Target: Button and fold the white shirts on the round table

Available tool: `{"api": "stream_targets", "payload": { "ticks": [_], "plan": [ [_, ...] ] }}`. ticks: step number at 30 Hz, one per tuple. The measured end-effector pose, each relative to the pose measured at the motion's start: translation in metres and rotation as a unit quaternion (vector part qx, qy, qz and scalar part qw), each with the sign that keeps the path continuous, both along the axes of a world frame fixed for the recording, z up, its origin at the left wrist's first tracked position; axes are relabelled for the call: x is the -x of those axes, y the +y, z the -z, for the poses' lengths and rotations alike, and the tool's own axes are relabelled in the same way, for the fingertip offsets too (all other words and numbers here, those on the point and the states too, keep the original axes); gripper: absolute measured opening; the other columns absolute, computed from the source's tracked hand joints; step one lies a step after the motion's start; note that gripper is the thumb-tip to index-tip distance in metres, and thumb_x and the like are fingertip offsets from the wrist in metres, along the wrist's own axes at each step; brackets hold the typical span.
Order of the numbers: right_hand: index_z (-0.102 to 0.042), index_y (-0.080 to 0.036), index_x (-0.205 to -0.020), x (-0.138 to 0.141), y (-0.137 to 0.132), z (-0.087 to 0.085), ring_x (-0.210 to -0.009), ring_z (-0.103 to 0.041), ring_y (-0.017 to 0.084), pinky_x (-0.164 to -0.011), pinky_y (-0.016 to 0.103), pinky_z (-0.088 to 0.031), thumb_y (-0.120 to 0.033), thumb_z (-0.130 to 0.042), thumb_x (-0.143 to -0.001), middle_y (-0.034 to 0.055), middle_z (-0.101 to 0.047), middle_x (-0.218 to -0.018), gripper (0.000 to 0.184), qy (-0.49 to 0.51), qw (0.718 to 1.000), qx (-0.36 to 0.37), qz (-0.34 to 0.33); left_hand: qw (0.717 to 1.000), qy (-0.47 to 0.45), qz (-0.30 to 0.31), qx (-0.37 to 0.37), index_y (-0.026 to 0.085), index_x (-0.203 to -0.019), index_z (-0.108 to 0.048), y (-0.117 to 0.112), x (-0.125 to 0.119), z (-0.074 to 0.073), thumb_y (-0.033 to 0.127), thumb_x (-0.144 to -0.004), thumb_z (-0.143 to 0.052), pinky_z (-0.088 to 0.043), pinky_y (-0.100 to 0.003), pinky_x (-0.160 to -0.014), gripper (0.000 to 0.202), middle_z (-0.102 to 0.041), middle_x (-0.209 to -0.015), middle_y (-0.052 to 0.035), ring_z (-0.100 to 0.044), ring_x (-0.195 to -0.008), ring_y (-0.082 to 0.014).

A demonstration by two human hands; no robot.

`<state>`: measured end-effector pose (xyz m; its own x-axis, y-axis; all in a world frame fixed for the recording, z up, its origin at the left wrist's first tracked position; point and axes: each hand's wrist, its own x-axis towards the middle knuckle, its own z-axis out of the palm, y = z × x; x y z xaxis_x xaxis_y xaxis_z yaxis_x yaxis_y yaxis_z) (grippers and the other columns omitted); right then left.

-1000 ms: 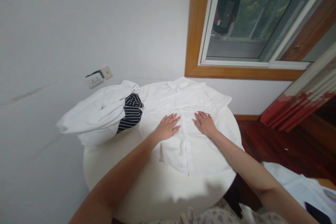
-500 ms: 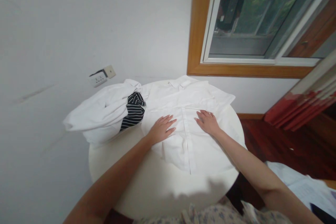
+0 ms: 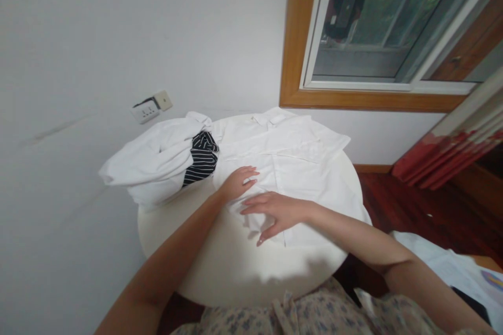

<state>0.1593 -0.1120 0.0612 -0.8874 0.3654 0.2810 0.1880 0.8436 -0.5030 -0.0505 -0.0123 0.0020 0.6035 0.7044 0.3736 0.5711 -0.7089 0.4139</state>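
A white button-up shirt [image 3: 298,180] lies spread on a round white table [image 3: 220,272], its collar toward the wall. My left hand [image 3: 237,183] rests on the left side of the shirt, fingers apart and pointing away from me. Just nearer to me, my right hand [image 3: 275,210] reaches across the button strip with its fingers spread, over the lower left part of the shirt. Whether its fingertips touch the cloth I cannot tell. Small folds show in the fabric under and around both hands.
To the left, a heap of white clothing [image 3: 153,154] lies with a black-and-white striped cloth [image 3: 201,162] beside the shirt. A wall socket [image 3: 146,111] is behind it. A wood-framed window [image 3: 293,36] and a red-and-white curtain [image 3: 428,159] are at the right. More white cloth [image 3: 444,267] lies lower right.
My right hand has moved left and toward me, from the right side of the shirt to beside my left hand. The left hand has stayed nearly in place.
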Motion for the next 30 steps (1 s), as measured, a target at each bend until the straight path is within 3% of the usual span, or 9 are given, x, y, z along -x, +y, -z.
{"api": "stream_targets", "payload": {
  "ticks": [5,9,11,13,16,19,21,25,30],
  "plan": [
    [-0.070,-0.020,-0.107,0.012,0.001,0.020,-0.101,-0.061,0.020,-0.093,0.034,-0.044,-0.024,-0.057,-0.087,0.0085,-0.068,-0.109,0.024,0.045,0.995,0.042,0.073,0.997,-0.053,-0.016,0.055,0.019,-0.108,-0.067,-0.008,0.006,-0.033,0.037,-0.089,-0.048,-0.044,-0.039,-0.102,0.032,-0.067,-0.116,-0.0072,-0.059,-0.111,-0.0194],
    [-0.069,-0.017,-0.106,0.004,0.021,0.031,-0.066,-0.062,0.014,-0.068,0.029,-0.051,-0.039,-0.048,-0.092,0.0052,-0.069,-0.081,0.034,0.144,0.947,0.229,0.171,0.997,-0.052,-0.035,0.043,0.020,-0.101,-0.066,-0.038,0.011,-0.071,0.038,-0.091,-0.045,-0.047,-0.034,-0.095,0.030,-0.069,-0.104,-0.0055,-0.062,-0.100,-0.0176],
    [-0.067,-0.016,-0.110,-0.002,0.025,0.027,-0.071,-0.062,0.014,-0.070,0.029,-0.052,-0.046,-0.052,-0.090,0.0057,-0.068,-0.085,0.039,0.147,0.941,0.278,0.128,0.999,-0.027,-0.028,0.024,0.019,-0.094,-0.065,-0.059,0.011,-0.080,0.036,-0.092,-0.045,-0.047,-0.032,-0.090,0.026,-0.068,-0.095,-0.0045,-0.061,-0.094,-0.0170],
    [-0.065,-0.018,-0.115,-0.005,0.021,0.019,-0.090,-0.062,0.017,-0.082,0.031,-0.050,-0.046,-0.065,-0.081,0.0082,-0.066,-0.103,0.044,0.113,0.962,0.244,0.041,1.000,0.006,-0.017,0.009,0.019,-0.088,-0.063,-0.080,0.012,-0.082,0.034,-0.091,-0.048,-0.047,-0.031,-0.084,0.022,-0.066,-0.087,-0.0035,-0.060,-0.087,-0.0167],
    [-0.064,-0.020,-0.117,-0.002,0.007,0.009,-0.110,-0.054,0.021,-0.097,0.034,-0.042,-0.039,-0.079,-0.069,0.0104,-0.059,-0.118,0.054,0.058,0.992,0.108,-0.028,0.998,0.042,-0.040,0.005,0.019,-0.085,-0.061,-0.101,0.016,-0.079,0.031,-0.091,-0.047,-0.046,-0.031,-0.079,0.019,-0.064,-0.081,-0.0025,-0.058,-0.082,-0.0166],
    [-0.070,-0.019,-0.101,0.007,-0.001,0.010,-0.100,-0.057,0.020,-0.092,0.033,-0.044,-0.027,-0.070,-0.079,0.0089,-0.064,-0.103,0.023,0.037,0.999,0.030,0.012,0.994,0.051,-0.087,0.033,0.020,-0.083,-0.059,-0.113,0.020,-0.081,0.032,-0.093,-0.043,-0.045,-0.029,-0.070,0.023,-0.062,-0.078,-0.0016,-0.056,-0.075,-0.0157],
    [-0.071,-0.019,-0.090,0.010,0.001,0.011,-0.085,-0.059,0.016,-0.081,0.028,-0.047,-0.022,-0.060,-0.086,0.0062,-0.065,-0.089,0.012,0.062,0.994,0.036,0.087,0.992,0.046,-0.103,0.057,0.020,-0.083,-0.058,-0.121,0.020,-0.082,0.036,-0.094,-0.041,-0.044,-0.027,-0.065,0.025,-0.061,-0.076,-0.0009,-0.055,-0.071,-0.0148],
    [-0.069,-0.017,-0.090,0.001,0.013,0.004,-0.073,-0.058,0.013,-0.066,0.023,-0.046,-0.031,-0.056,-0.090,0.0040,-0.064,-0.082,0.019,0.138,0.965,0.114,0.194,0.994,0.045,-0.092,0.035,0.021,-0.089,-0.057,-0.137,0.009,-0.075,0.042,-0.089,-0.051,-0.046,-0.030,-0.073,0.022,-0.061,-0.085,-0.0019,-0.057,-0.081,-0.0168],
    [-0.062,-0.020,-0.111,-0.012,0.016,0.000,-0.098,-0.057,0.018,-0.088,0.030,-0.043,-0.039,-0.074,-0.074,0.0062,-0.063,-0.106,0.044,0.044,0.992,0.120,0.009,0.989,0.105,-0.102,-0.037,0.019,-0.098,-0.056,-0.142,-0.003,-0.051,0.046,-0.075,-0.067,-0.045,-0.037,-0.081,0.037,-0.061,-0.094,-0.0068,-0.055,-0.090,-0.0228]
  ]
}}
